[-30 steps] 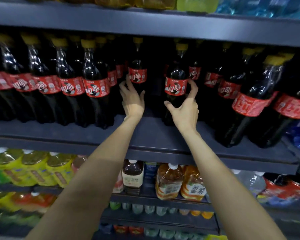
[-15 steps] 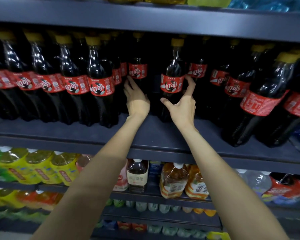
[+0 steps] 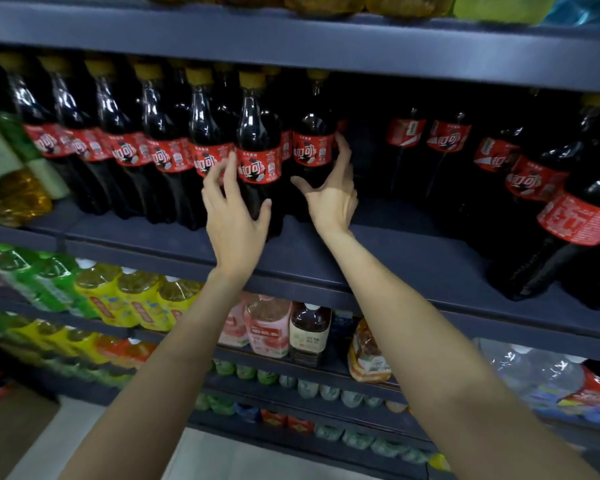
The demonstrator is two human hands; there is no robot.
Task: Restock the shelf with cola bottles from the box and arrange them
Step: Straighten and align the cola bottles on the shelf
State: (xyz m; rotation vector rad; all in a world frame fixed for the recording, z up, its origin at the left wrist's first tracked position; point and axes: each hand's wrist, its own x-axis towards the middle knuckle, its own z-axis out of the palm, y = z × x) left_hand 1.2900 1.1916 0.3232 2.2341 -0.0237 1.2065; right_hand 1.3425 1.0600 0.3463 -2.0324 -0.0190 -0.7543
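**Both hands up at the cola row**

Head view, the only one on offer: two bare forearms reach up to the dark grey metal shelf (image 3: 378,251), the one carrying the cola. The left hand (image 3: 234,216) is spread loosely, fingers curled and apart, hovering against the front dark plastic cola bottle with a yellow cap and red label (image 3: 258,157). The fingertips sit over the red label and the thumb points right across the bottle's lower body; it looks like a light touch rather than a closed grasp, and whether it truly grips cannot be told.

The right hand (image 3: 329,199) is open too, cupped around the neighbouring dark cola bottle set slightly further back (image 3: 312,143). Its fingers run up the right side of that bottle to the edge of the red label, with the thumb stretched out left across the base. Contact on the right side, yes, but the hand is not wrapped around.

Both bottles stand upright at the right end of a tight row of matching cola bottles (image 3: 118,140) filling the left half of the shelf. Right of the hands lies a bare stretch of shelf, then more cola bottles deep in shadow (image 3: 447,140), and large ones leaning into view at the far right (image 3: 575,220).

Below, a lower shelf carries yellow and green drink bottles (image 3: 125,299), pink packs (image 3: 267,327) and a brown tea bottle with a white cap (image 3: 309,330). The edges are blurred.
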